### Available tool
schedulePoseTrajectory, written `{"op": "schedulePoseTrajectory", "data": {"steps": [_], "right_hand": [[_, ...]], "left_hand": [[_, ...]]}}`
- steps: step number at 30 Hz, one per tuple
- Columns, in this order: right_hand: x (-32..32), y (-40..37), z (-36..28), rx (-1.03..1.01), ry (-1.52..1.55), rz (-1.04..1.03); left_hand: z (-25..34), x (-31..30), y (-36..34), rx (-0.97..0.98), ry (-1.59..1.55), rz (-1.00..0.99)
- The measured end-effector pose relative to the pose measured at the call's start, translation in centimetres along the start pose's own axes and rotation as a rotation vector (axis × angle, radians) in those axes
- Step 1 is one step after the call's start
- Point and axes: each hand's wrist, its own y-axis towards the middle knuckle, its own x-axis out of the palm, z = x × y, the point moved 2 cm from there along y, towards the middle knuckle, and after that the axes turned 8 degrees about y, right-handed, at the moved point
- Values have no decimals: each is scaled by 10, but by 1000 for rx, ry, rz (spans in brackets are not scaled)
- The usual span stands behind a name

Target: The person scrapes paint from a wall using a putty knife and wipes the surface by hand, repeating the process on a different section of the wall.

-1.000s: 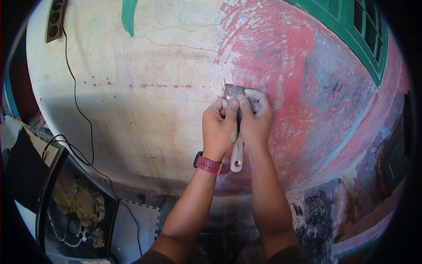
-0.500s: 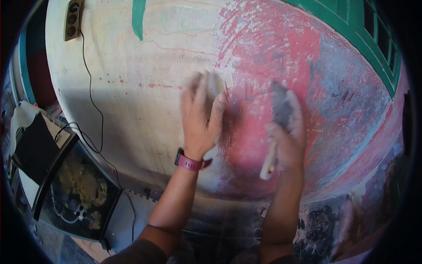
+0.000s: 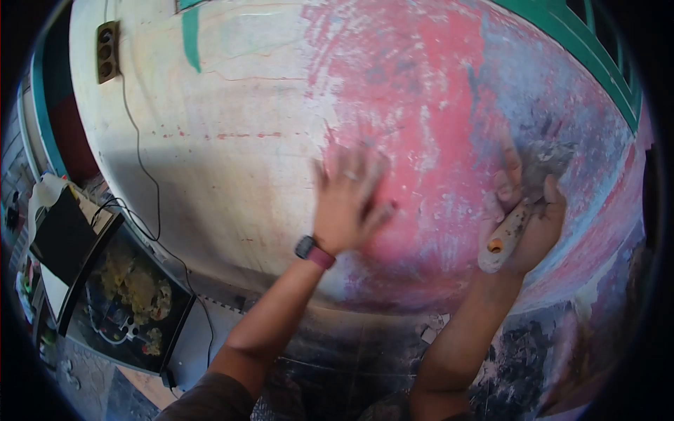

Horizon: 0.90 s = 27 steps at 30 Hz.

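My left hand (image 3: 349, 200) lies flat on the wall (image 3: 232, 161) with fingers spread, blurred by motion, where pale plaster meets worn red paint. It wears a dark watch on a red strap (image 3: 314, 251). My right hand (image 3: 528, 210) grips a scraper (image 3: 511, 226) by its pale handle. The dark blade presses against the grey-red patch of wall at the right. The two hands are well apart.
A socket strip (image 3: 107, 52) hangs at the upper left with a black cable (image 3: 144, 175) running down the wall. A black tray of yellowish debris (image 3: 130, 298) sits on the floor at lower left. A green window frame (image 3: 590, 56) is at upper right.
Both hands were together on the scraper a second ago. They have separated: my right hand carried the scraper to the right, my left hand let go and wiped over the wall.
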Motion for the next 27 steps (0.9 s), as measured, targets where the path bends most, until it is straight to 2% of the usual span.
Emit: {"op": "schedulePoseTrajectory", "data": {"steps": [2,5,8,11,12,14,15,18,21,24,27], "right_hand": [[8,-1,-19,-99,-33,20],[-7,2,-40,-270,-125,97],[-20,4,-49,-300,-135,190],[-27,12,-43,-377,-195,360],[-29,12,-42,-328,-229,397],[-33,10,-43,-230,-299,476],[-35,12,-42,-255,-358,461],[-49,21,-37,-302,-491,389],[-71,26,-39,-179,-491,337],[-73,26,-45,-180,-395,415],[-78,27,-47,-200,-367,473]], "left_hand": [[-19,-13,21,-242,-55,272],[-12,-17,53,-352,-18,457],[25,1,59,-138,172,236],[58,38,21,273,139,-18],[64,52,5,378,108,-102],[60,79,-26,551,164,-117],[59,81,-32,637,189,-121],[51,76,-27,622,147,-163],[47,42,1,384,154,-102],[46,13,35,23,99,160],[60,19,41,-59,127,208]]}}
